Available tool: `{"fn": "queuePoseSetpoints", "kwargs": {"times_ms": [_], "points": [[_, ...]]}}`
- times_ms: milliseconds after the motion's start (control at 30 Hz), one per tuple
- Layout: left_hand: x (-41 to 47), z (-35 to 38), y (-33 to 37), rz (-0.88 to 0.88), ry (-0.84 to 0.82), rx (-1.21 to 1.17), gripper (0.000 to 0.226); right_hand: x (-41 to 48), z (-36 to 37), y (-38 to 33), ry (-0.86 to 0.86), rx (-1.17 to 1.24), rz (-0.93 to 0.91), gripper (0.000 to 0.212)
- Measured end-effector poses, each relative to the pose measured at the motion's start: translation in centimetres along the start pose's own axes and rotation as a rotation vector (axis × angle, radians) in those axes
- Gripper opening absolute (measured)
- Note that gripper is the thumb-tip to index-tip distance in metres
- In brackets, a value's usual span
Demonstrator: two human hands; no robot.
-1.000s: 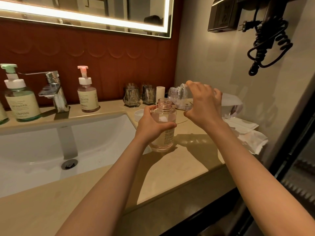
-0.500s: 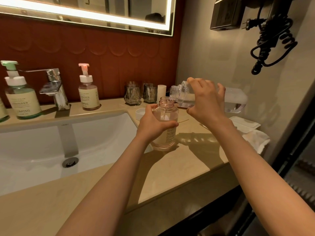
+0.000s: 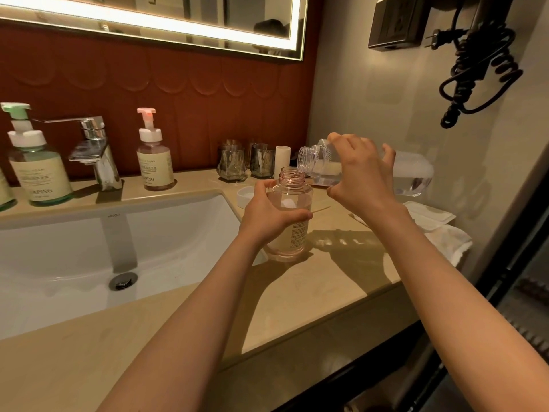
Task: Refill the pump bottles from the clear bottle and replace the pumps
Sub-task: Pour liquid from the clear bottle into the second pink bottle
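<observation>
Refill under way, I judge; this pump is not yet replaced.
My left hand [image 3: 267, 218] grips the open bottle [image 3: 292, 190], upright on the desk [image 3: 312, 289]. My right hand [image 3: 362, 179] grasps the tipped clear bottle [image 3: 413, 173], its mouth just above that neck. I can't make out any flow. The pink-pump bottle [image 3: 154, 165] and green-pump bottle [image 3: 37, 173] behind carry their pumps.

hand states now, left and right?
Left hand: grips the open pink bottle, which stands on the counter.
Right hand: holds the clear bottle tilted, its mouth by the pink bottle's neck.
</observation>
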State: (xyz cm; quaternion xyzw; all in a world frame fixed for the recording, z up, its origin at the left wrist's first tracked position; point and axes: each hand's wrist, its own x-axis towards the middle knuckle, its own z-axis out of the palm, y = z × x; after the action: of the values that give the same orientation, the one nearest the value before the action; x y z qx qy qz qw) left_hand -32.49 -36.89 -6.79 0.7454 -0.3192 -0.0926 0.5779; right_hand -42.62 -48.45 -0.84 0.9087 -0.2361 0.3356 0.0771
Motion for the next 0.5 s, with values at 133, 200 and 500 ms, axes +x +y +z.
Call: {"fn": "queuePoseSetpoints", "kwargs": {"times_ms": [133,200,500], "points": [[0.02,-0.05,-0.07,0.000,-0.002,-0.003,0.091,0.11,-0.04,-0.08,0.008,-0.016,-0.014,0.076],[-0.03,-0.02,-0.05,-0.002,-0.002,-0.006,0.091,0.12,-0.02,-0.14,0.009,-0.025,-0.019,0.076],[-0.16,-0.04,0.03,0.003,-0.004,-0.016,0.090,0.16,-0.41,-0.23,0.005,-0.041,-0.034,0.074]]}}
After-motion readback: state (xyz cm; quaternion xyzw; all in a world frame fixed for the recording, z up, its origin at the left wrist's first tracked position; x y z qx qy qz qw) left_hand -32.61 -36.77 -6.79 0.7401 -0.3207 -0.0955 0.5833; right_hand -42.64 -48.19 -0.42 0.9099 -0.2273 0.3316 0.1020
